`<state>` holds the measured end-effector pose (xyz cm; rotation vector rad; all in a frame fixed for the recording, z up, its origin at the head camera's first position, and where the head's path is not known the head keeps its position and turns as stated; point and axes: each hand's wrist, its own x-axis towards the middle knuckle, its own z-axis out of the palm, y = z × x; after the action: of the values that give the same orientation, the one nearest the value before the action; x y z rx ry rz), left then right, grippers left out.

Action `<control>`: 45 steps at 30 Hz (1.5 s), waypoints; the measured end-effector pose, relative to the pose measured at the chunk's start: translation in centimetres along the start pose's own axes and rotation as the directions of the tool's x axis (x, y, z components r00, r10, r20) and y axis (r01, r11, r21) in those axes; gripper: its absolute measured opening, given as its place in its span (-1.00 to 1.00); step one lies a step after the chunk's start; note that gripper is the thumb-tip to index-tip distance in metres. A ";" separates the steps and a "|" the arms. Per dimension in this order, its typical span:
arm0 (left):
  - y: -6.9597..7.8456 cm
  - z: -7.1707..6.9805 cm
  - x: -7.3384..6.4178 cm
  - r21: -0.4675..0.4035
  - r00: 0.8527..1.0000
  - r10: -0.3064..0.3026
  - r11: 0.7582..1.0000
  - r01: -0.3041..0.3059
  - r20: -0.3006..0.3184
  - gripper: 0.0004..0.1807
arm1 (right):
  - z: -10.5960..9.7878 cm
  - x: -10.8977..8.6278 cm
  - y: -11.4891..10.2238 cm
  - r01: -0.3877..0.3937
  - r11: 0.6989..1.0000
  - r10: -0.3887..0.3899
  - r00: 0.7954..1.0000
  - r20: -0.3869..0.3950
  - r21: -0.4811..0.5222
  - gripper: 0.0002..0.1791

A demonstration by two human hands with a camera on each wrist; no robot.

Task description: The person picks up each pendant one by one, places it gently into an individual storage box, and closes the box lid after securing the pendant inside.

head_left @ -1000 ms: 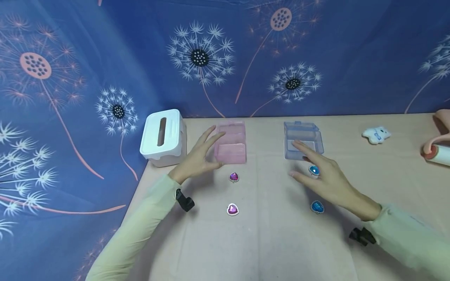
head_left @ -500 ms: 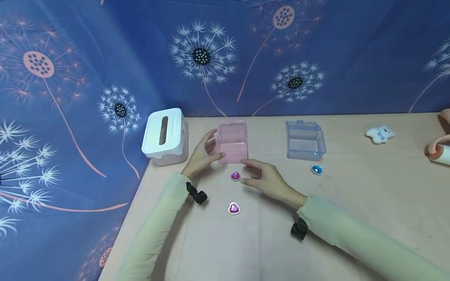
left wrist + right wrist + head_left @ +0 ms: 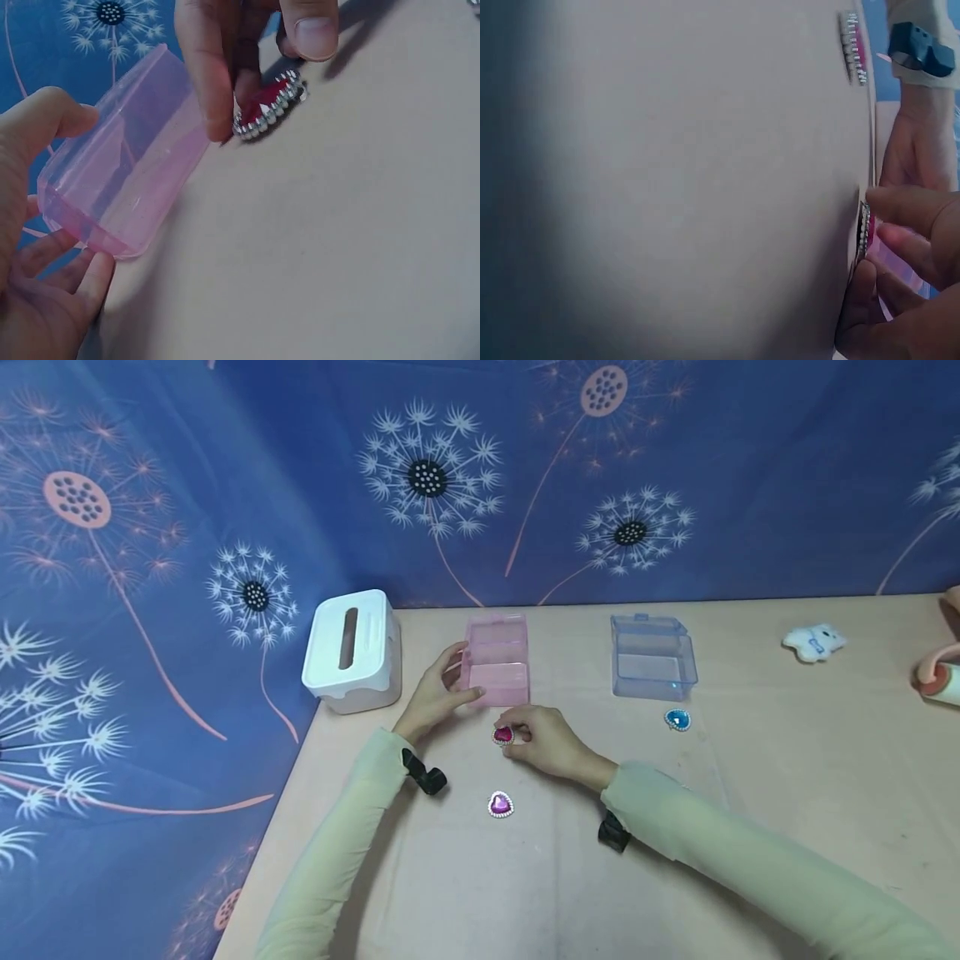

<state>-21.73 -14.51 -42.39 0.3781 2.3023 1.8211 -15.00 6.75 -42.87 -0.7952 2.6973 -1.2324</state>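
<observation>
My right hand (image 3: 551, 742) pinches a red-pink heart-shaped gem (image 3: 502, 736) with a silvery beaded rim between thumb and fingers. In the left wrist view the gem (image 3: 268, 109) is tilted just above the cloth, beside the pink box. My left hand (image 3: 435, 697) grips the left side of that clear pink plastic box (image 3: 498, 685), whose lid stands open at the back. Its thumb (image 3: 56, 112) lies over the near side and the other fingers are at the box's end. A second pink heart gem (image 3: 500, 804) lies on the cloth nearer the front.
A clear blue open box (image 3: 652, 672) stands to the right, with a blue heart gem (image 3: 677, 719) in front of it. A white lidded box (image 3: 352, 647) is at the left. A white bear-shaped item (image 3: 814, 643) and a pink-and-white object (image 3: 939, 677) lie far right.
My right hand has moved left from near the blue box and taken hold of the rear pink gem. The left hand has closed on the pink box. My right sleeve now covers the front blue gem's spot.
</observation>
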 end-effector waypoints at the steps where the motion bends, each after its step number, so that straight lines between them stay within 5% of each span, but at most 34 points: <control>1: 0.4 -0.1 -0.2 -0.003 1.000 -0.007 1.000 0.007 0.006 -0.04 | 0.0 0.0 -0.1 0.026 0.999 -0.026 1.000 0.001 -0.019 -0.72; 6: 1.7 -0.3 -0.5 0.010 0.999 -0.037 0.999 0.037 0.037 -0.05 | 0.1 0.1 -0.3 0.120 0.986 -0.121 0.993 0.004 -0.115 -0.79; 11: 0.5 -0.5 0.1 0.025 0.997 -0.066 0.998 0.065 0.039 -0.06 | -0.1 0.0 -0.6 0.138 0.976 -0.137 0.990 0.019 -0.168 -0.83; 25: -0.5 -1.4 0.9 0.168 0.998 -0.032 0.986 0.022 0.061 -0.09 | -0.7 -0.3 -0.7 0.174 0.980 -0.168 0.984 0.063 -0.098 -0.80; 34: -0.9 -1.7 0.7 0.190 0.999 -0.012 0.982 0.002 0.049 -0.11 | -3.1 1.2 -3.6 0.240 0.970 -0.240 0.971 0.000 -0.040 -0.77; 45: -0.4 -1.1 0.7 0.182 0.999 -0.029 0.983 0.020 0.045 -0.11 | -7.1 5.0 -5.2 0.157 0.987 -0.152 0.978 -0.139 0.023 -0.72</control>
<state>-22.80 -15.41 -42.51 0.4126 2.4367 1.5778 -19.02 6.32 -33.58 -0.9665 2.7576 -1.4114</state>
